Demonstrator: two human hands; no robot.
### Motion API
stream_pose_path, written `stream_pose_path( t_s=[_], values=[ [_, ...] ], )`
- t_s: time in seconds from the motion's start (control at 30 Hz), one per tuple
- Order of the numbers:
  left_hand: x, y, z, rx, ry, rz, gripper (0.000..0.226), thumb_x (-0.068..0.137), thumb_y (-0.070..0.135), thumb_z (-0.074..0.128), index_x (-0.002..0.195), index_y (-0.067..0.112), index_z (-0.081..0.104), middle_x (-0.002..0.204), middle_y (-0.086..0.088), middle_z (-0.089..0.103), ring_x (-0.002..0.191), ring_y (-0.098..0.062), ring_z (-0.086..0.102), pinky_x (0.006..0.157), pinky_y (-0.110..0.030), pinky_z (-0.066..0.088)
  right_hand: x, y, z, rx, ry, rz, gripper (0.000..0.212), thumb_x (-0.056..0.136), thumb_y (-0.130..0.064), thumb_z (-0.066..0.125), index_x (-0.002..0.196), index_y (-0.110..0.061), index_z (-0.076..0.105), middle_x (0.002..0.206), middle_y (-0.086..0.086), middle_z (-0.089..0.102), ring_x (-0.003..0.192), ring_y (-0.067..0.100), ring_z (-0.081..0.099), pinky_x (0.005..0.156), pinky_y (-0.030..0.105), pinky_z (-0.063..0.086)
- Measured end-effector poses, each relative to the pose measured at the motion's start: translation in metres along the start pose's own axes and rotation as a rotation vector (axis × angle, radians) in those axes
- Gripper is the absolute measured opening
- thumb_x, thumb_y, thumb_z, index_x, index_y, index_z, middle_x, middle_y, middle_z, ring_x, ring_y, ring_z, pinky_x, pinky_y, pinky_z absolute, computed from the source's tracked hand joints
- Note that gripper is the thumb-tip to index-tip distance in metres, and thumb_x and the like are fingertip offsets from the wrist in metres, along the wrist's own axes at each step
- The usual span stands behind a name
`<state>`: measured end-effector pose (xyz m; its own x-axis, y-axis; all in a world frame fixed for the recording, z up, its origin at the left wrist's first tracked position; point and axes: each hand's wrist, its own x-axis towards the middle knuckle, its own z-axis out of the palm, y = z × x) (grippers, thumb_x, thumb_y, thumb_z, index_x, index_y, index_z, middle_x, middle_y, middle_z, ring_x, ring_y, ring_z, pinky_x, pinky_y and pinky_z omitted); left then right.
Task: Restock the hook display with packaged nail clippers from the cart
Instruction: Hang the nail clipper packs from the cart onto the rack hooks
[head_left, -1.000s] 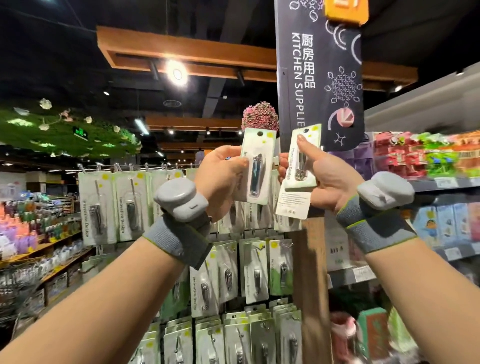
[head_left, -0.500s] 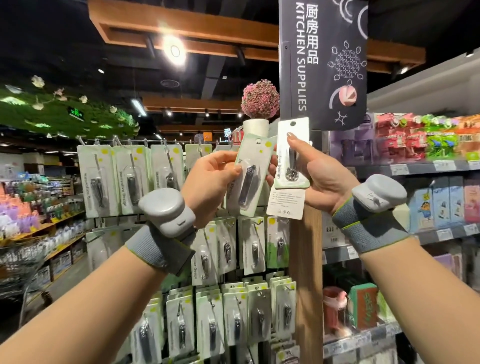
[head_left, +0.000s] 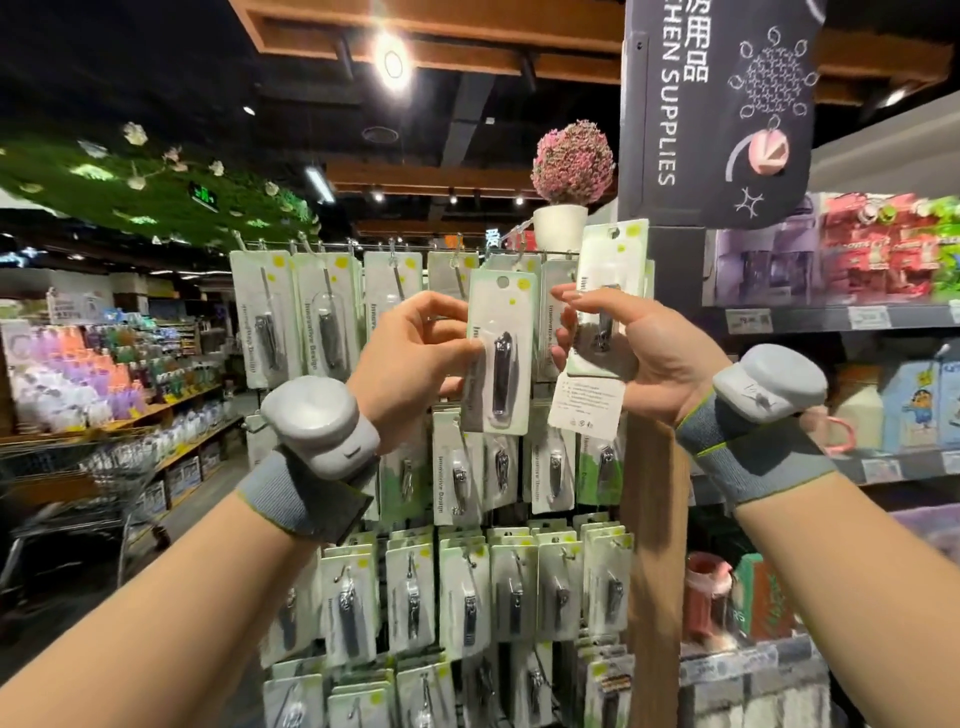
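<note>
Holding two stock items up in front of the display at centre frame, one per hand.

Item 1: white-and-green carded blister pack with a steel nail clipper (head_left: 500, 358), long axis upright, punched hang hole at its top edge, pinched along its left edge between thumb and fingers of the left hand (head_left: 415, 358). The pack is lying just right of that hand, its hole sitting slightly below and in front of the top row.

Item 2: second white-and-green carded nail clipper pack with a white label tag hanging under it (head_left: 602, 332), also upright, its top edge higher in the frame than item 1. The right hand (head_left: 644, 353) is gripping it from the right side, thumb across the front, fingers curled behind.

Fixture: thin metal rail with wire hooks (head_left: 395, 254), running across the upper middle of the frame, carrying hung packs; further rows are hanging below to the bottom edge.

Judgement: the deciding relation is hole to hook tip. Item 1's hole is lying nearer the rail and roughly level with the hung cards, so the left hand looks better placed to thread first; which hook is free cannot be told.

Also present: wire shopping cart (head_left: 104, 478), lower left of frame; dark hanging sign reading "SUPPLIES" (head_left: 717, 114), upper right.
</note>
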<state>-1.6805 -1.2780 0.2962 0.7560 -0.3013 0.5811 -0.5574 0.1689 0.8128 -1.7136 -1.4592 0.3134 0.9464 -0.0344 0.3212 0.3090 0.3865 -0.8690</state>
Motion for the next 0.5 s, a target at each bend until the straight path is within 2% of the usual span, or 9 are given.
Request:
stream_pose_path(
  t_s=[0.07,0.17,0.2,0.27,0.3,0.33,0.4,0.43,0.5],
  values=[
    [-0.001,0.004,-0.007,-0.009,0.012,0.026,0.031,0.085,-0.008,0.056,0.11,0.011,0.056,0.081,-0.003,0.067,0.074,-0.015,0.065,0.068,-0.031,0.054,0.003,0.0,0.01,-0.04,0.002,-0.003,0.008,0.088,-0.004,0.059,0.088,-0.009,0.065,0.068,0.007,0.06,0.059,0.017,0.057,0.057,0.026,0.054],
    [-0.001,0.009,-0.016,-0.028,0.003,0.037,0.052,0.085,-0.012,0.054,0.125,0.021,0.051,0.075,0.0,0.067,0.072,-0.013,0.065,0.063,-0.028,0.055,0.01,0.003,0.027,-0.113,-0.009,-0.031,0.004,0.084,-0.005,0.065,0.084,-0.009,0.066,0.072,0.007,0.065,0.057,0.015,0.06,0.056,0.025,0.055],
    [-0.002,0.011,-0.02,-0.026,0.0,0.039,0.058,0.085,-0.012,0.053,0.129,0.025,0.05,0.079,-0.003,0.069,0.074,-0.014,0.067,0.062,-0.028,0.056,0.014,0.004,0.033,-0.155,-0.009,-0.046,0.002,0.082,-0.008,0.068,0.085,-0.008,0.068,0.077,0.008,0.068,0.063,0.017,0.062,0.061,0.028,0.056],
    [-0.002,0.014,-0.027,-0.016,-0.003,0.044,0.064,0.085,-0.013,0.054,0.133,0.03,0.048,0.09,-0.01,0.07,0.079,-0.017,0.068,0.064,-0.029,0.057,0.022,0.007,0.043,-0.305,0.045,-0.113,0.013,0.077,-0.014,0.075,0.087,-0.006,0.073,0.09,0.011,0.072,0.083,0.024,0.067,0.08,0.036,0.056],
    [-0.002,0.015,-0.031,-0.01,-0.001,0.048,0.065,0.085,-0.013,0.053,0.134,0.03,0.047,0.092,-0.012,0.07,0.08,-0.019,0.068,0.065,-0.03,0.057,0.024,0.008,0.047,-0.36,0.077,-0.141,0.016,0.075,-0.016,0.078,0.088,-0.007,0.074,0.091,0.012,0.073,0.088,0.026,0.068,0.085,0.04,0.055],
    [-0.002,0.017,-0.034,-0.004,0.002,0.051,0.065,0.085,-0.013,0.053,0.134,0.03,0.047,0.092,-0.012,0.07,0.081,-0.019,0.068,0.066,-0.03,0.058,0.027,0.009,0.051,-0.37,0.094,-0.147,0.016,0.074,-0.016,0.078,0.087,-0.008,0.075,0.089,0.012,0.073,0.086,0.026,0.069,0.082,0.041,0.056],
    [-0.003,0.019,-0.042,-0.001,0.013,0.049,0.064,0.085,-0.014,0.053,0.133,0.028,0.048,0.086,-0.008,0.07,0.081,-0.019,0.068,0.067,-0.031,0.058,0.029,0.01,0.059,-0.329,0.077,-0.147,0.007,0.076,-0.012,0.076,0.083,-0.01,0.075,0.079,0.008,0.074,0.075,0.021,0.069,0.068,0.032,0.058],
    [-0.003,0.02,-0.045,0.003,0.019,0.052,0.064,0.084,-0.014,0.053,0.133,0.027,0.048,0.082,-0.006,0.07,0.08,-0.018,0.069,0.066,-0.031,0.058,0.029,0.01,0.061,-0.324,0.072,-0.155,0.004,0.077,-0.011,0.075,0.081,-0.011,0.074,0.077,0.006,0.074,0.074,0.02,0.068,0.065,0.029,0.057],
    [-0.005,0.023,-0.052,0.032,0.025,0.064,0.063,0.084,-0.014,0.054,0.132,0.026,0.048,0.073,-0.001,0.069,0.074,-0.014,0.069,0.06,-0.028,0.056,0.03,0.012,0.066,-0.363,0.07,-0.161,0.001,0.077,-0.014,0.075,0.077,-0.015,0.075,0.083,0.005,0.073,0.082,0.02,0.065,0.07,0.028,0.054]
  ],
)
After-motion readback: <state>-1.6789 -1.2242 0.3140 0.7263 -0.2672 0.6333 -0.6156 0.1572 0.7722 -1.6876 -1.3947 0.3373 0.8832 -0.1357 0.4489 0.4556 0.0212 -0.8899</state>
